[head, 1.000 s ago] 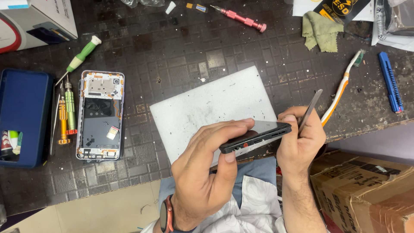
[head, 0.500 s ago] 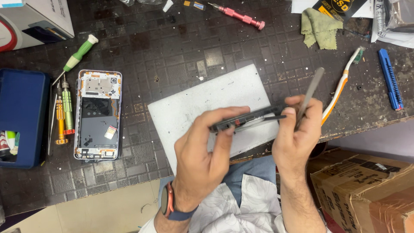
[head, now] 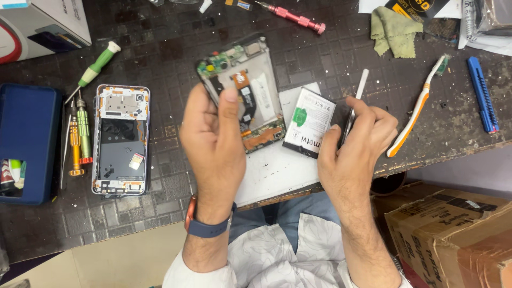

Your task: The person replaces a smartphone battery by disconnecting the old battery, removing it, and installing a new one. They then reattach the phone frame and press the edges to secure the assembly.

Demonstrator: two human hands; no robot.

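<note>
Your left hand [head: 213,141] grips the opened phone [head: 246,90] tilted up, exposing its boards; beside it, your right hand [head: 354,141] pinches the white battery [head: 309,121] and a thin pry tool [head: 356,98].

Dark gridded workbench [head: 160,213] w/ cardboard box [head: 453,234] beside.

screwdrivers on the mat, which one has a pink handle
The pink screwdriver at the top edge, above the left hand. The others, left of the open phone frame, have green or orange handles.
</note>
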